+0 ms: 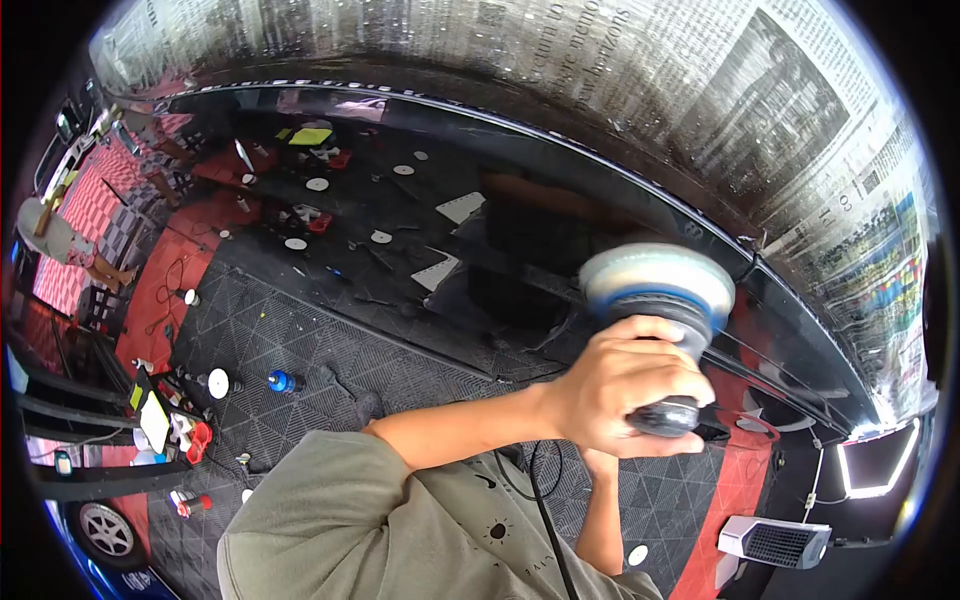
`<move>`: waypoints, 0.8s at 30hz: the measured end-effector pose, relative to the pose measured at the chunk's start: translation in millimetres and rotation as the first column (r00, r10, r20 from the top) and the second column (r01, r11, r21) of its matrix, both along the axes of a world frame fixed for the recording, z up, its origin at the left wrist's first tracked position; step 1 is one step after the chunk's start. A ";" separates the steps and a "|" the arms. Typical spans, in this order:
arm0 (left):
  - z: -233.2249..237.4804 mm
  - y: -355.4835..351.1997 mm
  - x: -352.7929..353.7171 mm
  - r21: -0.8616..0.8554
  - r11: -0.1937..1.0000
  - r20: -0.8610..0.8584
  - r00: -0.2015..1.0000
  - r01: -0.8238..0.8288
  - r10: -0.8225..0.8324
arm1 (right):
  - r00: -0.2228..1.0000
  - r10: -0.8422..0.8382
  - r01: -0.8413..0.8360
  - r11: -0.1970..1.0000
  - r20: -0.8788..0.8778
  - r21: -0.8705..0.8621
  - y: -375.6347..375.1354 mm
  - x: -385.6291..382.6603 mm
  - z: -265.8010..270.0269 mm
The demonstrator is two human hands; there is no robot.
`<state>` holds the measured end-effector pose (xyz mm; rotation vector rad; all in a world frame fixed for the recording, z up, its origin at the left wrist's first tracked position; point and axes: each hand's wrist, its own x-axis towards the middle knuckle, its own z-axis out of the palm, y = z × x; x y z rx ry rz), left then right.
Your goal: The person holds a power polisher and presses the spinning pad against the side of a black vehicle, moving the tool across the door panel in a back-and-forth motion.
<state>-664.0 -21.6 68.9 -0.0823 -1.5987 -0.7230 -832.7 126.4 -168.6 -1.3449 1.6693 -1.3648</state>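
My left hand [632, 385] is wrapped round the black body of a polisher [668, 416]. The polisher's round whitish pad [657, 275], with a blue ring beneath it, is blurred and faces the glossy black car panel [430, 215]; whether it touches cannot be made out. My left arm stretches across from the left of the view. Behind and below the left hand, my right hand [600, 462] is mostly hidden; only the wrist area and forearm show. A black cord [548, 520] runs down across my shirt.
Newspaper [620, 80] covers the area above the panel. On the tiled floor [300, 345] stand a blue bottle [284, 381], white pads [218, 383] and a red container [199, 441]. A grey-white box [775, 541] sits lower right. Another person [70, 240] stands far left.
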 end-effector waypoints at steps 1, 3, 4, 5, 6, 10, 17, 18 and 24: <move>3.5 1.9 -5.8 -0.003 1.000 -0.007 1.000 0.003 -0.003 | 1.000 -0.009 0.009 1.000 -0.007 -0.011 5.2 -2.1 -4.8; 13.7 1.6 -10.3 -0.006 1.000 -0.021 0.999 0.030 -0.030 | 0.999 -0.025 0.024 0.999 -0.023 -0.040 10.4 -4.7 -12.6; 18.9 1.2 -8.9 -0.005 1.000 -0.030 0.999 0.019 -0.019 | 0.999 -0.030 0.029 0.998 -0.029 -0.053 11.8 -2.2 -14.2; 21.9 -1.1 -5.7 -0.005 1.000 -0.049 0.999 0.023 -0.023 | 0.999 -0.036 0.033 0.997 -0.036 -0.064 9.8 1.0 -16.5; 23.4 -4.7 0.1 -0.005 1.000 -0.069 0.997 0.027 -0.027 | 0.998 -0.045 0.042 0.997 -0.041 -0.068 5.6 11.4 -8.6; 20.2 -23.6 50.4 0.033 0.999 -0.046 0.999 0.025 -0.023 | 0.984 -0.071 0.068 0.997 -0.162 -0.028 -25.7 66.1 44.2; 14.5 -64.2 150.5 0.078 0.996 -0.068 0.997 -0.032 0.037 | 0.993 0.033 -0.040 0.997 -0.114 -0.062 -73.6 144.9 67.1; 15.5 -70.3 162.6 0.075 0.997 -0.085 0.996 -0.023 0.029 | 0.994 0.053 -0.056 0.998 -0.099 -0.032 -80.3 157.1 71.9; 13.7 -104.1 233.0 0.089 0.996 -0.122 0.992 -0.011 0.022 | 0.969 0.029 -0.058 0.992 -0.245 -0.110 -110.4 207.6 63.9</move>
